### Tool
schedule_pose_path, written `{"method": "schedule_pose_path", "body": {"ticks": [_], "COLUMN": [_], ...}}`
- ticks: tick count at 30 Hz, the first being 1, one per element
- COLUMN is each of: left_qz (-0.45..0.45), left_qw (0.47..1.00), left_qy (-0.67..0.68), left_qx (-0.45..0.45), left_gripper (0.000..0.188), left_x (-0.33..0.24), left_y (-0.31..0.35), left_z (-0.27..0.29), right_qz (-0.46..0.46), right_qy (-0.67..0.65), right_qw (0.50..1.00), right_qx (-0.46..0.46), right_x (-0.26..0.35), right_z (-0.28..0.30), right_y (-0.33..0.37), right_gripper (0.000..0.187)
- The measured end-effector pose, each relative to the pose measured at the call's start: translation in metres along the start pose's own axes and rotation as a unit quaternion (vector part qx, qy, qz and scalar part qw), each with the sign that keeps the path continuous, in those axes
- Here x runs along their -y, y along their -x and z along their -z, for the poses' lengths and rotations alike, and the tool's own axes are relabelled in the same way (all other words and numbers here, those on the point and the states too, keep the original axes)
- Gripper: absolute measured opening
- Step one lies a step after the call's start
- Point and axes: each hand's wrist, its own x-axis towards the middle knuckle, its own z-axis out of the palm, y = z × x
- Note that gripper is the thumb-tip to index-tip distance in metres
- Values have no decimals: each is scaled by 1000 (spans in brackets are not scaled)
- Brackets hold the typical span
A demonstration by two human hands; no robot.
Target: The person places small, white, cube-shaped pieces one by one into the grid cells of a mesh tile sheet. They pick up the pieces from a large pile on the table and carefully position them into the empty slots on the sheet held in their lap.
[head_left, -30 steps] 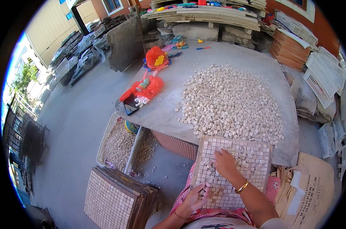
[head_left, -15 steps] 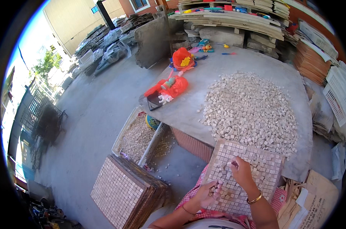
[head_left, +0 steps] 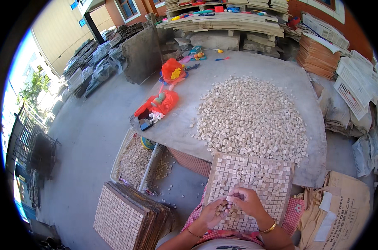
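- One grid tray point(head_left: 211, 173) lies over the pink checked cloth point(head_left: 297, 206) at the person's lap, its far edge at the table.
- Two hands are above it: the left hand point(head_left: 211, 212) has its fingers curled around several stone cubes point(head_left: 222, 207) (too bunched to count); the right hand point(head_left: 247, 202) meets it, fingers bent, though I cannot tell whether its tips clamp a cube.
- The cubes are small, chalky and off-white to tan; many sit squarely in the tray's cells, while others lie loose and tilted on top.
- One broad cube heap point(head_left: 251, 116) covers much of the grey, dusty table point(head_left: 172, 135), with two red-orange bags point(head_left: 169, 100) and one phone point(head_left: 145, 124) towards the left.
- Below the table stand one white crate point(head_left: 152, 166) of cubes and, nearer, one tray stack point(head_left: 122, 212).
- Around these spreads a pale concrete yard, with planks piled behind.
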Motion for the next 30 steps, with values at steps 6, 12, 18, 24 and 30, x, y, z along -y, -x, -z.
{"method": "schedule_pose_path", "body": {"ticks": [6, 12, 18, 24, 30], "left_qz": [0, -22, -55, 82, 121], "left_qw": [998, 989, 967, 991, 985], "left_qy": [-53, -141, -249, -100, -123], "left_qx": [-16, -39, 11, -18, -5], "left_gripper": [21, 18, 17, 20, 21], "left_x": [6, 20, 38, 59, 63], "left_y": [2, 5, 1, 3, 4], "left_z": [10, 3, 15, 15, 11], "right_qz": [48, 59, 108, 131, 116], "right_qy": [96, 264, 297, 304, 308], "right_qw": [994, 962, 948, 941, 930], "right_qx": [19, -22, -35, -70, -167], "right_x": [-7, -8, -25, -33, -25], "right_z": [0, -5, -2, 11, 37], "right_y": [8, 19, 31, 48, 38], "right_gripper": [17, 15, 11, 10, 9]}}
